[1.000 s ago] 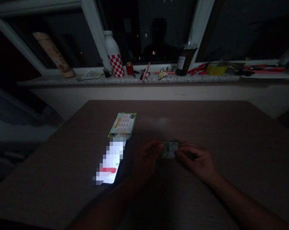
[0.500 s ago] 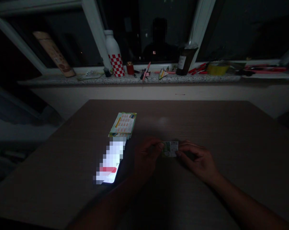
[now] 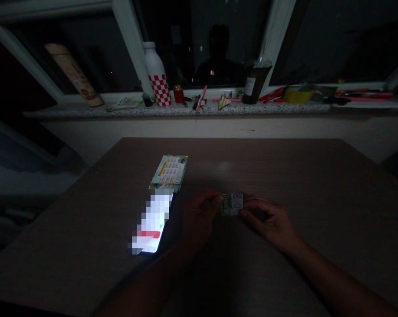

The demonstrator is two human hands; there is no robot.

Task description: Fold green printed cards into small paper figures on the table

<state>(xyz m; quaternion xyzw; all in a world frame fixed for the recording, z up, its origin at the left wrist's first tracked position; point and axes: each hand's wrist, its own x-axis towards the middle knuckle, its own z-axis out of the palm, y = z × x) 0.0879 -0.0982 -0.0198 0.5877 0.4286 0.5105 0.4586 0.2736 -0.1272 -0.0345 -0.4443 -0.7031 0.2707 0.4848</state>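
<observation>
A small printed card [image 3: 232, 204], pale with a green patch on its left, is held between both hands over the dim table. My left hand [image 3: 202, 215] pinches its left edge between thumb and finger. At the right edge, my right hand [image 3: 271, 220] grips it the same way. Left of my left hand lies a phone [image 3: 152, 224] with a bright screen, partly blurred out. Just beyond the phone is a small stack of printed cards [image 3: 169, 171] with rows of red and yellow print. The fine print on the held card is too dark to read.
The brown table [image 3: 284, 167] runs up to a wall below a stone windowsill [image 3: 192, 110]. On the sill stand a red-and-white checked bottle [image 3: 159, 81], a leaning tan tube [image 3: 75, 75], a red jar [image 3: 178, 94], a dark cup [image 3: 254, 86] and a yellow roll [image 3: 299, 94].
Both hands and the card have shifted very slightly to the left. The phone and the card stack lie where they were.
</observation>
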